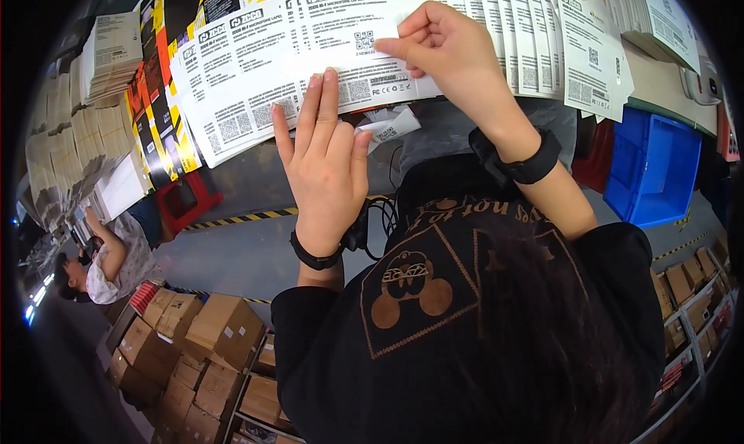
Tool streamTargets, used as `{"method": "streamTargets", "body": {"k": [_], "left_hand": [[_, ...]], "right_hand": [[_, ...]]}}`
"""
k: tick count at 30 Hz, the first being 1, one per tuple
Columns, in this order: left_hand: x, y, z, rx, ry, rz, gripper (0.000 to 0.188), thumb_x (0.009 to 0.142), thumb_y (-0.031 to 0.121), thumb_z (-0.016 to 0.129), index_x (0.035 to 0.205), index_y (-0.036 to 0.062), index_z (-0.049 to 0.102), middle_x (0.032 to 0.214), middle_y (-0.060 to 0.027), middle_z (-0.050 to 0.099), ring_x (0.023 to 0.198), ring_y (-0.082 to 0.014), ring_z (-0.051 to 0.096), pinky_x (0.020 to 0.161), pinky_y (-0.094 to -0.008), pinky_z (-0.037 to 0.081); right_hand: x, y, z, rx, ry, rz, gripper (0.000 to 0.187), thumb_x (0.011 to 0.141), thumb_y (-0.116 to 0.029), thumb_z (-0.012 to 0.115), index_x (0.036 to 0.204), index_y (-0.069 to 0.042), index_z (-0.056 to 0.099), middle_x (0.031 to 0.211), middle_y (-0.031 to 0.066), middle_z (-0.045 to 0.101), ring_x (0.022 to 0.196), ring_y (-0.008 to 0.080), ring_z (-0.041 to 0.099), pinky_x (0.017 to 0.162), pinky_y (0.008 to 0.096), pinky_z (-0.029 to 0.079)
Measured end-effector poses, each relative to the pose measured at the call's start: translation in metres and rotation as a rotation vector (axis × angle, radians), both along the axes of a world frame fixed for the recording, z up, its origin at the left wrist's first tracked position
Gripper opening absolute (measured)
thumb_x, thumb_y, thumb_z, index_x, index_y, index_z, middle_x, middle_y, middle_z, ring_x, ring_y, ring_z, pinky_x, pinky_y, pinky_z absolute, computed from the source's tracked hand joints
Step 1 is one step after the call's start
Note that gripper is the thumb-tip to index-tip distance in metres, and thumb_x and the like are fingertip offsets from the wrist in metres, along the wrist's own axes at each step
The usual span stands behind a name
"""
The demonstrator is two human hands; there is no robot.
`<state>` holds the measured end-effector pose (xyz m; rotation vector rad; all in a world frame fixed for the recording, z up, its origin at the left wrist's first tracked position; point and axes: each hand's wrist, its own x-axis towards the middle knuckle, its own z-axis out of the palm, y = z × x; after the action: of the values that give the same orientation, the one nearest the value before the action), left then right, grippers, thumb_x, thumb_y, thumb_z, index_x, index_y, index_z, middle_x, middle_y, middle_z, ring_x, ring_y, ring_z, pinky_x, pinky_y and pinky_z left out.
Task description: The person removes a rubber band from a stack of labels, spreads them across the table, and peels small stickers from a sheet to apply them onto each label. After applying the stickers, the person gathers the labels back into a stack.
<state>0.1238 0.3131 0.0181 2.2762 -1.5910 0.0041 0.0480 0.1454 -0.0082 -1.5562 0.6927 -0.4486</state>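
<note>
Overlapping white printed sheets (256, 72) lie fanned out in a row on the table in front of me. My left hand (322, 161) rests on the near edge of the sheets with its fingers stretched out flat, so it is open. My right hand (442, 45) is above the sheets' right part, thumb and forefinger pinched beside a small printed square code. What the pinch holds, if anything, is too small to make out. A curled white strip (389, 128) with small codes hangs just below the table's near edge, between my hands.
More fanned sheets (585, 56) lie at the right, near another stack (659, 22). Tall paper stacks (108, 49) stand at the left. A blue bin (651, 165) is at the right and a red stool (188, 204) at the left. Another person (116, 258) works at far left, near cardboard boxes (221, 328).
</note>
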Motion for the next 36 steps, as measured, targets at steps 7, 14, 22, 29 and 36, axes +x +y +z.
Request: {"method": "streamTargets", "body": {"k": [7,14,22,29,36], "left_hand": [[-0.001,0.001,-0.001,-0.007,0.007,0.009,0.022,0.083,0.016,0.055,0.066,0.0035,0.048,0.131,-0.0155,0.045,0.125,-0.0272,0.038,0.106,-0.0490,0.012],[0.000,0.001,0.001,0.001,0.020,0.007,0.022,0.084,0.016,0.053,0.067,0.0034,0.048,0.132,-0.0163,0.044,0.126,-0.0276,0.037,0.106,-0.0484,0.011],[-0.003,0.010,-0.002,-0.059,0.018,0.055,0.017,0.086,0.010,0.048,0.071,0.0017,0.044,0.133,-0.0189,0.041,0.127,-0.0304,0.035,0.107,-0.0471,0.009],[-0.002,0.009,-0.004,-0.079,-0.013,0.051,0.020,0.085,0.014,0.050,0.069,0.0029,0.047,0.132,-0.0185,0.043,0.126,-0.0295,0.036,0.107,-0.0491,0.010],[-0.002,0.011,-0.003,-0.086,0.013,0.062,0.020,0.086,0.010,0.047,0.069,0.0025,0.043,0.132,-0.0180,0.043,0.127,-0.0295,0.035,0.107,-0.0463,0.009]], "right_hand": [[0.001,0.007,0.003,-0.621,-0.063,-0.083,0.036,0.072,-0.018,0.074,0.087,-0.003,0.045,0.075,0.0051,0.049,0.068,0.0135,0.050,0.060,0.0249,0.042],[0.018,0.008,-0.025,-1.028,0.017,-0.211,0.032,0.072,-0.009,0.068,0.092,-0.003,0.044,0.086,0.0116,0.046,0.081,0.0281,0.047,0.076,0.0358,0.039],[0.009,0.017,-0.001,-0.865,-0.244,0.089,0.048,0.076,-0.013,0.063,0.118,-0.007,0.042,0.113,0.0145,0.049,0.108,0.0298,0.046,0.096,0.0421,0.031],[-0.014,0.017,0.017,-0.969,0.017,0.437,0.062,0.081,-0.027,0.059,0.135,-0.013,0.031,0.133,0.0113,0.041,0.126,0.0228,0.036,0.108,0.0475,0.015],[-0.046,-0.002,0.030,-0.967,0.240,0.288,0.048,0.080,-0.026,0.060,0.124,-0.010,0.048,0.117,0.0116,0.055,0.119,0.0242,0.043,0.104,0.0416,0.024]]}}
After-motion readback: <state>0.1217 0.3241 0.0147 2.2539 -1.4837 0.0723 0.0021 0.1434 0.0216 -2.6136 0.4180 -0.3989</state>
